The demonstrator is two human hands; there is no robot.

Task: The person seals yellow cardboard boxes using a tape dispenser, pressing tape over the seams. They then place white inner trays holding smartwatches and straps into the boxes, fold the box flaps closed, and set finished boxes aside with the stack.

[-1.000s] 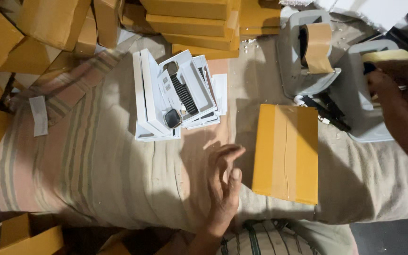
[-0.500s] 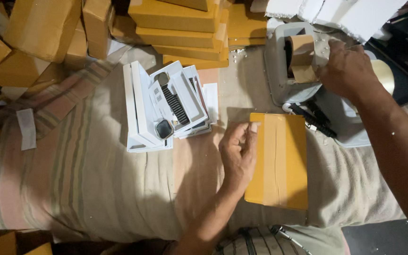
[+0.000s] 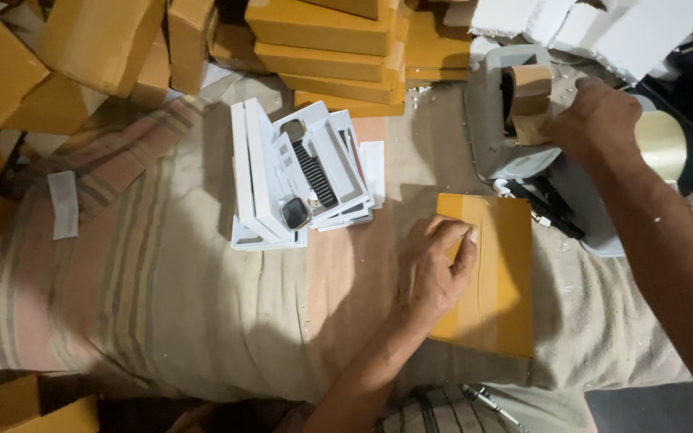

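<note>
I record the following changes against the two earlier frames; the left hand (image 3: 435,269), which lay on the bare cloth a second ago, has moved across and now rests flat on the yellow-brown carton (image 3: 487,273), its fingers (image 3: 455,240) spread loosely and pressing down rather than gripping anything. The carton itself lies flat on the cloth-covered table (image 3: 162,305), right of centre and just below the grey tape dispenser (image 3: 503,120); it appears not to have shifted on the cloth, only to have come under the hand.

The right hand (image 3: 595,120) has come in from the right edge of the view and now sits at the dispenser, fingers pinched on the free end of the brown tape roll (image 3: 529,100); whether a strip is already drawn off I cannot tell.

My judgement; the carton is being held steady while tape is taken for it; sealing has not begun, as no fresh strip lies across it beneath the hand.

Unchanged; the white trays holding a dark watch (image 3: 298,180) stand left of the carton, apart from it; stacked yellow boxes (image 3: 330,40) remain at the far edge.
</note>
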